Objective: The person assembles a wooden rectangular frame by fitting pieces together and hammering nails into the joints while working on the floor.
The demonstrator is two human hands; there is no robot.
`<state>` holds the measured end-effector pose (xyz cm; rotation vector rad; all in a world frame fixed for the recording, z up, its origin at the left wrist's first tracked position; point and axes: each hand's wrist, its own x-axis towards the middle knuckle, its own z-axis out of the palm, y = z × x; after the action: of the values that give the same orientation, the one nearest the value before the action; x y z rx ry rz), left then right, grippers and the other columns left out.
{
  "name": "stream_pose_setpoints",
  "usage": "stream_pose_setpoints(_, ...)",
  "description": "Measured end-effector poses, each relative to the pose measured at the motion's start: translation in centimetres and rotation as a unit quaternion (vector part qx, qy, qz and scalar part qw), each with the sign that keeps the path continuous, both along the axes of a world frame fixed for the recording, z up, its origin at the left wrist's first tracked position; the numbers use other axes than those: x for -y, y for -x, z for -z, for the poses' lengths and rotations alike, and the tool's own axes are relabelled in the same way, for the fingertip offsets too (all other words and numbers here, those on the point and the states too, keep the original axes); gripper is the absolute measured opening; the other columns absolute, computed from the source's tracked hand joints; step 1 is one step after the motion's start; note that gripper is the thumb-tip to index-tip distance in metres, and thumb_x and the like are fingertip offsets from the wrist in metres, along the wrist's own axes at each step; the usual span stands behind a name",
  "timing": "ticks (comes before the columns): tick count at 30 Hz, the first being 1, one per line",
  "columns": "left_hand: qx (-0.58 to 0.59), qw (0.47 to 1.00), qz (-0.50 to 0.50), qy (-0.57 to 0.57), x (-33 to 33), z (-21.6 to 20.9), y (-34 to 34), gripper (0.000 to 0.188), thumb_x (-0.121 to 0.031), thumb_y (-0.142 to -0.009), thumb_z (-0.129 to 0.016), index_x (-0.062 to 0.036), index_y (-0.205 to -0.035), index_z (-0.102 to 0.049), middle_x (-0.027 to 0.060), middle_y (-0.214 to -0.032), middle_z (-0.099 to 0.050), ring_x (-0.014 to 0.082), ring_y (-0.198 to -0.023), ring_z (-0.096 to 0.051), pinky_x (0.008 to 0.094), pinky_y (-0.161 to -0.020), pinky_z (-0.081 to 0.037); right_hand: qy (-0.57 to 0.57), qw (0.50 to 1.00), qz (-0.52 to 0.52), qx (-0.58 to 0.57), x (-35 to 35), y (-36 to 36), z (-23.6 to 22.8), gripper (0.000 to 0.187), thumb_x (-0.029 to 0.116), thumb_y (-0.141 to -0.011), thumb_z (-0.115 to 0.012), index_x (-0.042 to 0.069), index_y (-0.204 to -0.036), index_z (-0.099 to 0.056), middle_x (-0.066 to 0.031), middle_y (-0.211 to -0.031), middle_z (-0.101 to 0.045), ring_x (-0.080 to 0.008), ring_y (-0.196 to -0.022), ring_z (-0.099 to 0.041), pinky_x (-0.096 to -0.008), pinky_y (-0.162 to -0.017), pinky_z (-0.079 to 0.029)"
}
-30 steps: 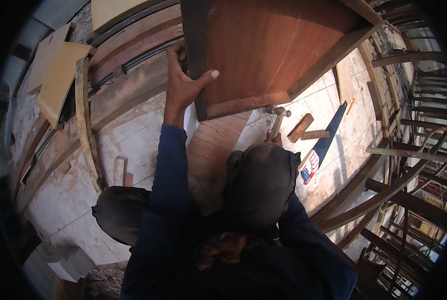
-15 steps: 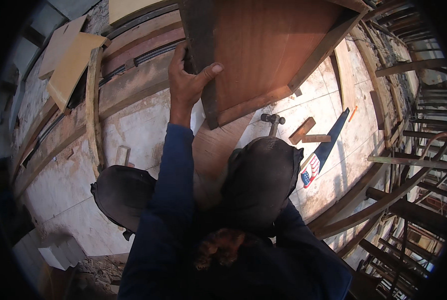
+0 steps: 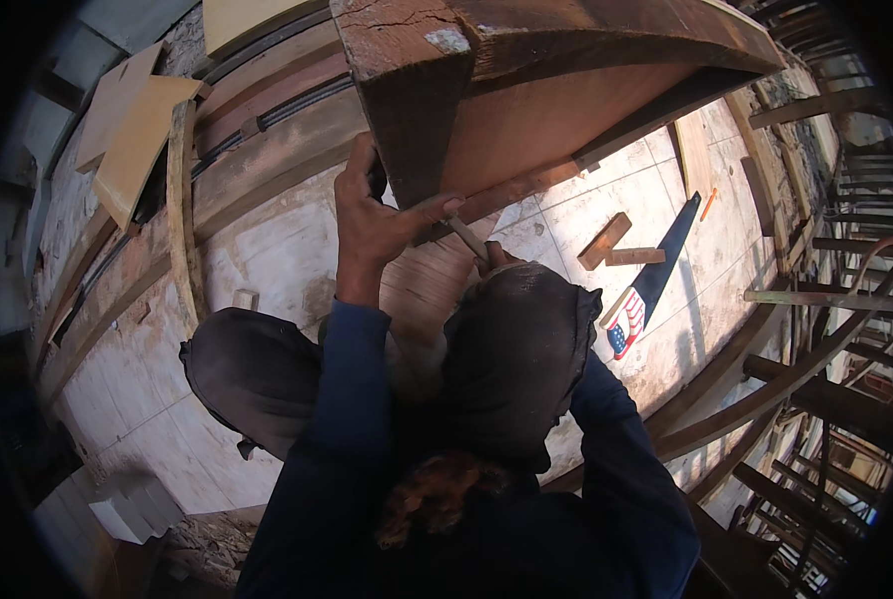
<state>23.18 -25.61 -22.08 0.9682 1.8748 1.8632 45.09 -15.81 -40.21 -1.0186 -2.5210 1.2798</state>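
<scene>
A wooden box-like frame (image 3: 536,130) with dark thick edges and a reddish panel stands tilted at the top. My left hand (image 3: 375,215) grips its near left corner, the fingers behind the edge and the thumb pointing right. Close to that thumb, a slim wooden handle (image 3: 467,237), apparently the hammer's, slants down to my right hand (image 3: 498,257). Only some fingers of this hand show, closed, past my right knee (image 3: 521,344); the knee hides the rest. No hammer head can be made out.
On the tiled floor at right lie two short wood blocks (image 3: 606,243), a handsaw (image 3: 656,265) with a patterned handle and an orange pencil-like stick (image 3: 708,205). Long beams (image 3: 277,150) and yellowish boards (image 3: 152,140) lie at left. Curved timbers (image 3: 766,399) and dark bars fill the right.
The frame has tilted, so its top edge shows. My left hand has moved slightly down. The hammer is gone from the floor, and my right hand has come into view with a wooden handle.
</scene>
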Motion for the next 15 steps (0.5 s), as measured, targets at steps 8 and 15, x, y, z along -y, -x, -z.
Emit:
stream_pose_setpoints(8,-0.023,1.0,-0.005,-0.007,0.5,0.7,-1.0,0.056,-0.013,-0.055,-0.094,0.0018,-0.1,-0.063,0.0084,-0.094,-0.068,0.018,-0.086,-0.066,0.0317,-0.075,-0.056,-0.006,1.0,0.0,0.002,1.3,-1.1,1.0,0.038,0.038,-0.095,-0.055,0.001,-0.103,-0.049,-0.0215,-0.066,-0.06,-0.0367,-0.059,-0.062,-0.0454,-0.056,-0.047)
stream_pose_setpoints(15,-0.004,0.997,-0.029,-0.073,0.4,2.0,-0.2,0.052,-0.007,-0.056,-0.092,0.0008,-0.098,-0.062,0.0067,-0.089,-0.064,0.0168,-0.082,-0.063,0.0301,-0.073,-0.054,-0.012,1.0,0.01,0.001,1.5,-2.1,1.6,0.038,0.038,-0.095,-0.055,0.002,-0.104,-0.049,-0.0218,-0.066,-0.061,-0.0374,-0.06,-0.062,-0.0457,-0.056,-0.047)
